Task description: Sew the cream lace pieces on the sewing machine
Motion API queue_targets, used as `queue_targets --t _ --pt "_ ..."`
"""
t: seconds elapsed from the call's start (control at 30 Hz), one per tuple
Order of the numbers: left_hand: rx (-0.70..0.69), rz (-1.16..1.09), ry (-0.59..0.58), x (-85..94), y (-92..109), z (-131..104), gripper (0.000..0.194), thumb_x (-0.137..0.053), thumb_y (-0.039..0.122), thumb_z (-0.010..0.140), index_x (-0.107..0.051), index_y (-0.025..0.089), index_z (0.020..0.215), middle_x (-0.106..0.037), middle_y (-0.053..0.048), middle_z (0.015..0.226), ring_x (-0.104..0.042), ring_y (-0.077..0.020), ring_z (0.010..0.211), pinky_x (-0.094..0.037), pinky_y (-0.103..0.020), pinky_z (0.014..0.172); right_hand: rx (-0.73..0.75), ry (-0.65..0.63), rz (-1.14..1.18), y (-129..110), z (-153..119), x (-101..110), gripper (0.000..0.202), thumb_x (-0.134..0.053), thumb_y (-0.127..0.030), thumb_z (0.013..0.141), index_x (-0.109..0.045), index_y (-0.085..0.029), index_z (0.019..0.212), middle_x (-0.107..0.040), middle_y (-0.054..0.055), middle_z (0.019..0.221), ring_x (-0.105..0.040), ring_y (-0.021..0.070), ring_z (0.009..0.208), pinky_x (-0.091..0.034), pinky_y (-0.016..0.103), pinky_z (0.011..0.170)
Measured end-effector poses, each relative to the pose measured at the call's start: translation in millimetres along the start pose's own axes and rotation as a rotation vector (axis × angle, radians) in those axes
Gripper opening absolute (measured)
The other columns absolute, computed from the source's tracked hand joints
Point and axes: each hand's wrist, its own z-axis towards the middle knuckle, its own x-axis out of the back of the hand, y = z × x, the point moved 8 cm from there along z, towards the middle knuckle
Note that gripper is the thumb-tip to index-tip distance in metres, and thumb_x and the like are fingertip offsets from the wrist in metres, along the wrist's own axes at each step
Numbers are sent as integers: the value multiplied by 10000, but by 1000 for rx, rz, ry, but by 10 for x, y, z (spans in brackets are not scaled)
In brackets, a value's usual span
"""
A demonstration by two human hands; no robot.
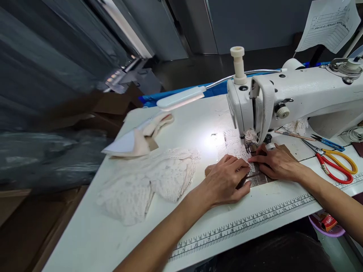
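My left hand (225,179) has curled fingers and is closed on the near edge of a white lace strip (236,149). My right hand (276,162) pinches the same lace from the right, close to the presser foot (250,147), with a white ring-like band on one finger. The lace runs under the needle area of a white sewing machine (252,98). Beneath both hands lies a brownish-grey checked piece (259,179), partly covered by fingers. A lamp (181,97) lights the lace just left of the needle.
White lace pieces (150,181) lie in a heap on the table's left. Behind them are folded cream cloth and paper (130,141). Red-and-yellow scissors (337,166) and blue thread snips (327,142) rest right of my right hand. A ruler tape (244,228) lines the front edge.
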Motion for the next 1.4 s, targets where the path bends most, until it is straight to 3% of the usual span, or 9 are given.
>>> queue_targets --t 0.37,0.57,0.87,1.2,1.4 --pt "-8 230 89 -46 -4 -15 349 -435 319 937 -668 85 1050 -704 -136 1000 -655 -244 821 -556 -438 798 -101 -79 -80 -2 71 -80 441 -415 -237 977 -542 -237 1400 -589 169 1189 -567 239 928 -495 375 765" --pt "23 181 57 -112 -83 -25 363 -431 363 950 -639 111 1107 -687 -140 1084 -656 -257 882 -534 -473 852 -53 -33 -3 20 15 -88 432 -423 -259 972 -556 -255 1383 -567 147 1199 -567 222 903 -495 353 737" --pt "66 103 46 -167 -218 -61 406 -459 401 936 -595 122 1198 -649 -151 1205 -650 -279 969 -514 -502 894 -20 -14 -82 -34 7 -37 394 -437 -250 964 -621 -239 1313 -622 136 1080 -558 223 851 -473 343 707" --pt "155 49 16 -196 -314 -33 444 -514 410 884 -571 157 1244 -619 -139 1261 -636 -276 1037 -460 -491 936 -31 52 -142 -90 23 -38 408 -426 -154 946 -587 -189 1319 -628 163 1125 -559 201 818 -453 318 681" --pt "167 65 23 -187 -346 -36 522 -543 431 871 -516 138 1302 -595 -156 1294 -621 -292 1041 -440 -492 915 -66 126 76 71 -31 50 336 -419 -300 992 -659 -209 1209 -648 117 1066 -604 190 826 -489 329 744"
